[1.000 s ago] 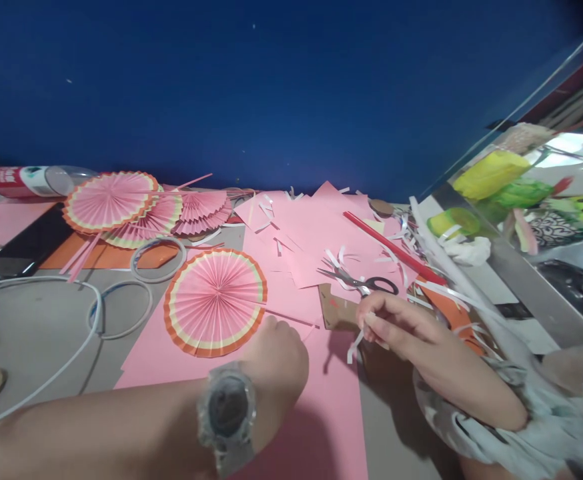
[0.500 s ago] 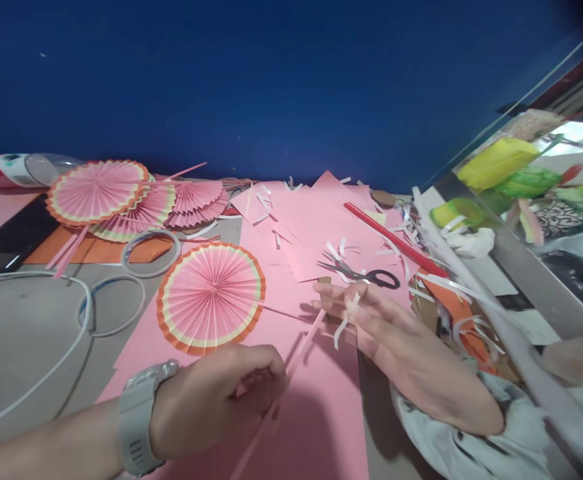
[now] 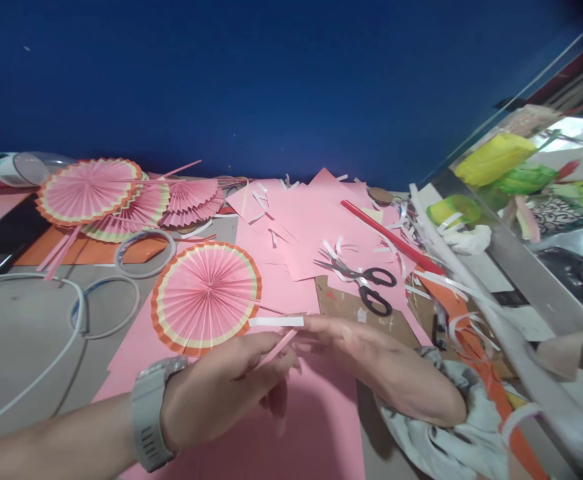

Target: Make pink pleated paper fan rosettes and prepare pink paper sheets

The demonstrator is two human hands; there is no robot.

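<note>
My left hand, with a grey watch on its wrist, is closed on a thin pink paper strip. Across from it, my right hand reaches in from the right, its fingertips almost meeting the left ones. At those fingertips a short white strip lies level, pinched at its right end. Some right fingers are hidden behind the left hand. Just beyond the hands a round pleated pink paper fan with cream and orange edging lies flat. Black-handled scissors rest open on the paper behind the right hand.
Pink paper sheets and white scraps cover the middle. More pleated fans pile up at back left, near tape rings and a bottle. A red strip lies beyond the scissors. A blue panel stands behind.
My right hand has moved left, uncovering the scissors' handles. The white strip now lies level instead of dangling. My left hand has risen slightly, its fingers and the pink strip now nearer the right hand.
</note>
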